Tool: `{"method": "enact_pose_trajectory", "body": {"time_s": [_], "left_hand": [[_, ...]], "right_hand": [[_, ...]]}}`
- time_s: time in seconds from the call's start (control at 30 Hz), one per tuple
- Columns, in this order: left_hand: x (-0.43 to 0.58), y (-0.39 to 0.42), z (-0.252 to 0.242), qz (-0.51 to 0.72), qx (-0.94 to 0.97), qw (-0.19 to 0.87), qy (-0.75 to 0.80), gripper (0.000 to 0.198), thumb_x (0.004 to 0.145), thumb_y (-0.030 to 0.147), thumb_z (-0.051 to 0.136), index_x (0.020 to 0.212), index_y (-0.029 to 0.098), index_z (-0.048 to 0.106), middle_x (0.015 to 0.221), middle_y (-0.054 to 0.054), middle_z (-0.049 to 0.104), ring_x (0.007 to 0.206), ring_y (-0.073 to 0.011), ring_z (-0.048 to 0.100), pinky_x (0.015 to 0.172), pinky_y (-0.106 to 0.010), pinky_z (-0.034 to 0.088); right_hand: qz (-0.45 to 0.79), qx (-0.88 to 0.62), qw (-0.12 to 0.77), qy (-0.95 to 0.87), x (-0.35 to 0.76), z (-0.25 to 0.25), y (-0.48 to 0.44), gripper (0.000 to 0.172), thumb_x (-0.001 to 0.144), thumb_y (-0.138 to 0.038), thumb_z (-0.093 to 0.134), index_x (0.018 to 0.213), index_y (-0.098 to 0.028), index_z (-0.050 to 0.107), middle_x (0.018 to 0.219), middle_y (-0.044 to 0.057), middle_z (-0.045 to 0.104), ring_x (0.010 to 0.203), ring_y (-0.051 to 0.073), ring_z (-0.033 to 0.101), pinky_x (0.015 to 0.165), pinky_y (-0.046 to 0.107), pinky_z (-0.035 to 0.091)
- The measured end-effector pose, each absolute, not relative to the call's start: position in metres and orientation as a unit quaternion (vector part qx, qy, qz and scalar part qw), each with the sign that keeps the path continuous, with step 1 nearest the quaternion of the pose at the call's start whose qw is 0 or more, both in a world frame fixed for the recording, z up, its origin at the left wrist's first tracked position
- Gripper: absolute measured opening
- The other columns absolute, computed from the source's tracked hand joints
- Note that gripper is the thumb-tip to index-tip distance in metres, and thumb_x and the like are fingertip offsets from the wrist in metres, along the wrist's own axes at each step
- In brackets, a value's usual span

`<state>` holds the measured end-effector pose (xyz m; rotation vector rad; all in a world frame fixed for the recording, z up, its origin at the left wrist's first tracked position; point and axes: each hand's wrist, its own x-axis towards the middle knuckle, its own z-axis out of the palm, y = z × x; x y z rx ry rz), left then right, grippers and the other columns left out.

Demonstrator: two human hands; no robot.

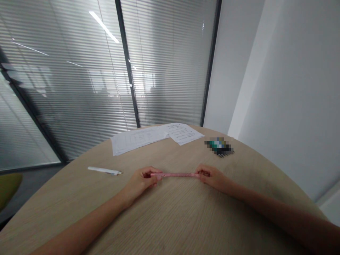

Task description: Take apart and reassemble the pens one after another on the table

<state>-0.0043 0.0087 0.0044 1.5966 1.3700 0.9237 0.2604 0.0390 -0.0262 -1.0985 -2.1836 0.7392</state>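
Two bare arms reach out over a round wooden table [170, 219]. Between the hands is a thin pink pen [176, 174]. It lies flat, from 9 o'clock to 3 o'clock, just above the table top near the middle.

The left hand [142, 180] has its fingers curled in and pinches the pen's 9 o'clock end. The right hand [212, 177] is curled the same way and pinches the 3 o'clock end. Both hands rest low on the table. I cannot tell if the pen touches the wood.

A white pen [105, 171] lies on the table at about 9 o'clock from the left hand, near it but not touching.

At 12 o'clock from the hands, near the far edge of the table, a big sheet of paper [138, 139] lies flat. A smaller sheet [184, 132] lies beside it and overlaps its corner.

At about 1 o'clock from the right hand sits a dark thing [219, 147] with some green on it. It is too blurry to name.

Behind the table is a glass wall with blinds [79, 88], and a white wall [292, 88] stands at 3 o'clock.
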Motion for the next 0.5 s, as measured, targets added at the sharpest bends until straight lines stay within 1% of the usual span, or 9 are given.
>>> {"method": "enact_pose_trajectory", "body": {"time_s": [0.1,0.17,0.27,0.37,0.5], "left_hand": [[-0.0038,0.0079,0.0054,0.369,0.63,0.416,0.542,0.033,0.057,0.04,0.06,0.079,0.015,0.061,0.053,0.004,0.051,0.048,-0.0094,0.043,0.046,-0.02,0.03],[-0.0037,0.0076,0.0058,0.373,0.627,0.419,0.54,0.033,0.057,0.04,0.06,0.079,0.015,0.061,0.052,0.004,0.05,0.047,-0.0091,0.042,0.046,-0.02,0.03],[-0.0041,0.0077,0.0055,0.375,0.62,0.421,0.546,0.033,0.058,0.039,0.061,0.08,0.015,0.061,0.05,0.005,0.049,0.045,-0.0083,0.04,0.044,-0.019,0.027],[-0.0052,0.0088,0.0039,0.367,0.623,0.423,0.546,0.033,0.058,0.039,0.061,0.08,0.015,0.061,0.051,0.005,0.049,0.045,-0.0082,0.04,0.043,-0.019,0.026],[-0.0062,0.0099,0.002,0.358,0.644,0.413,0.536,0.03,0.06,0.038,0.06,0.078,0.015,0.061,0.051,0.004,0.051,0.047,-0.0086,0.042,0.045,-0.019,0.027]], "right_hand": [[0.257,-0.4,0.29,-0.83,0.2608,-0.0259,0.0391,0.023,0.079,-0.032,0.042,0.067,-0.017,0.053,0.061,-0.002,0.048,0.056,0.009,0.045,0.052,0.021,0.035],[0.274,-0.401,0.292,-0.824,0.2601,-0.0265,0.0389,0.021,0.079,-0.033,0.042,0.072,-0.017,0.055,0.061,-0.002,0.048,0.055,0.009,0.045,0.052,0.021,0.035],[0.317,-0.41,0.3,-0.801,0.2584,-0.0272,0.0383,0.018,0.074,-0.033,0.05,0.084,-0.018,0.054,0.059,-0.003,0.049,0.051,0.008,0.043,0.047,0.02,0.033],[0.326,-0.411,0.305,-0.795,0.2574,-0.0274,0.038,0.015,0.072,-0.032,0.052,0.078,-0.018,0.053,0.055,-0.004,0.046,0.048,0.008,0.041,0.046,0.019,0.032],[0.324,-0.417,0.299,-0.795,0.2587,-0.0284,0.0395,0.016,0.075,-0.033,0.048,0.076,-0.018,0.052,0.056,-0.003,0.046,0.05,0.008,0.044,0.047,0.019,0.033]]}}
